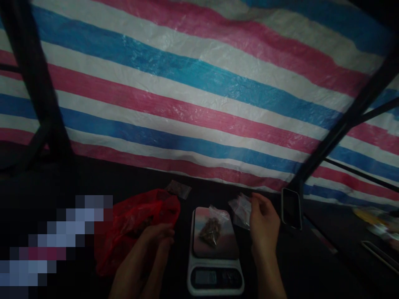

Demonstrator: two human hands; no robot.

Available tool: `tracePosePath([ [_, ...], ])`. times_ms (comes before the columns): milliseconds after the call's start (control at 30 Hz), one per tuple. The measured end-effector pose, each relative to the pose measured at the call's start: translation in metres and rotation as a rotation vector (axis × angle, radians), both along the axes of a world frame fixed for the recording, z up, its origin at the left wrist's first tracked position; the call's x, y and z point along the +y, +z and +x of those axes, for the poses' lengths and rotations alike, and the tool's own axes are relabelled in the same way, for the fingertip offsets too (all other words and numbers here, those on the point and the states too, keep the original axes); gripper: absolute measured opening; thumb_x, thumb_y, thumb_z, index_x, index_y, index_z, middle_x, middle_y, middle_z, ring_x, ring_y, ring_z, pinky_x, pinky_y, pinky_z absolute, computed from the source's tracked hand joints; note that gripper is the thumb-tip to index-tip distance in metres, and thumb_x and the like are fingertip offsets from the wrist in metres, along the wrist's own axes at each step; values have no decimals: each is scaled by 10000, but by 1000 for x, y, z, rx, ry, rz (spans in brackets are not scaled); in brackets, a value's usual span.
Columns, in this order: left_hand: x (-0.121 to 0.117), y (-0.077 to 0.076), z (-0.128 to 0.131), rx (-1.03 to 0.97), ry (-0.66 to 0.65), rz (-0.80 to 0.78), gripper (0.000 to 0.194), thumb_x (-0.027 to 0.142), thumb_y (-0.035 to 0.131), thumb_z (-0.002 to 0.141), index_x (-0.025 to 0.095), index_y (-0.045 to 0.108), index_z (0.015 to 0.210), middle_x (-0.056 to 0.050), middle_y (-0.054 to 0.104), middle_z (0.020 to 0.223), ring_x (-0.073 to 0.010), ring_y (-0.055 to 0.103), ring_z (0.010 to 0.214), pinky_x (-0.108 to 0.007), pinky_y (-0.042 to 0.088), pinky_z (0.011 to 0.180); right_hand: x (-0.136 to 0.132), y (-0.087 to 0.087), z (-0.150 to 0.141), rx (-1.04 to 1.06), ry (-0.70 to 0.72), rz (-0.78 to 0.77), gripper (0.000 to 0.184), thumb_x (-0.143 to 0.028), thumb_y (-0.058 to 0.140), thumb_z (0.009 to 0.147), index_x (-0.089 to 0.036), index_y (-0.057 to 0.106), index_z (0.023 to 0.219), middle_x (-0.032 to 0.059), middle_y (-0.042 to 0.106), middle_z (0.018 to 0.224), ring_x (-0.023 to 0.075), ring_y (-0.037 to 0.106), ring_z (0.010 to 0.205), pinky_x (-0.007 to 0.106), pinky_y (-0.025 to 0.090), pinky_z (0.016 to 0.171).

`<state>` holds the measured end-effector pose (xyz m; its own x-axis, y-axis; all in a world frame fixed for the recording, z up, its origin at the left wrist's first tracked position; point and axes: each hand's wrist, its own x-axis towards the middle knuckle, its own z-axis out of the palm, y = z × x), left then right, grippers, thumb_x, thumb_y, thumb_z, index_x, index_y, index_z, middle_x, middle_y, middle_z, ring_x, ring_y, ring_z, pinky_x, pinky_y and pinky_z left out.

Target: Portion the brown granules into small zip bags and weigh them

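Note:
A digital kitchen scale [215, 276] stands in front of me with a small clear plastic bag of brownish dried pieces [211, 232] on its plate. My right hand [264, 220] is to the right of the scale, its thumb and fingers closed on the edge of some small clear plastic bags [242, 209]. To the left, my left hand [149, 249] is at the front edge of an open red plastic bag [134, 209]. Its fingertips are drawn together, and whatever lies between them is too dark to make out. Dark contents show dimly inside the red bag.
Behind the red bag lies another small filled clear bag [178, 189]. A phone-like device with a pale frame [291, 208] leans near a dark metal post [324, 149]. Striped plastic sheeting [199, 99] hangs close behind the dark table. Blurred items [378, 222] lie far right.

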<state>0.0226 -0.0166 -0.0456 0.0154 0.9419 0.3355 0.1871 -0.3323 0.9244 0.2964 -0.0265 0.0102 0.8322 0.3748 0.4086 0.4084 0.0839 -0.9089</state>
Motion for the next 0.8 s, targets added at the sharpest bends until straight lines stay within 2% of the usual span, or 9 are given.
tracePosePath([
  [133,3,-1,-5,70,40,63,268,539,606,943,338,762,1027,-17,821,1021,-241,803,925,-295,668,822,5,-2,0,58,-81,98,336,-427,641,798,-183,761,996,97,794,958,271,732,907,395,552,821],
  [300,6,-4,-7,34,95,31,270,532,622,942,334,727,1093,-19,807,1133,-242,795,1036,-292,665,858,12,0,-1,117,-103,157,324,-403,644,779,-180,752,987,85,785,928,261,729,895,384,562,796],
  [467,8,-10,-7,-23,99,34,249,509,659,911,333,711,1079,-6,788,1087,-230,792,1004,-277,667,835,14,-1,-3,130,-84,148,320,-397,656,768,-181,759,981,76,775,891,255,716,856,368,548,754],
  [567,7,-10,-5,-20,111,34,233,483,645,927,327,705,1090,-10,777,1098,-226,783,1014,-290,657,877,14,-2,-4,123,-74,138,308,-391,663,772,-184,761,979,74,776,884,252,714,844,359,541,736],
  [667,6,-8,-3,2,109,29,229,455,632,945,313,694,1113,-23,776,1138,-225,778,1058,-288,648,908,15,-2,-3,115,-68,132,312,-404,670,778,-183,762,977,77,778,890,253,715,851,357,539,736],
  [800,5,0,0,7,130,81,209,421,630,937,282,696,1077,-33,796,1053,-213,801,974,-262,662,832,16,-4,-1,99,-56,114,336,-442,674,794,-178,764,982,70,777,872,246,712,836,349,533,728],
])
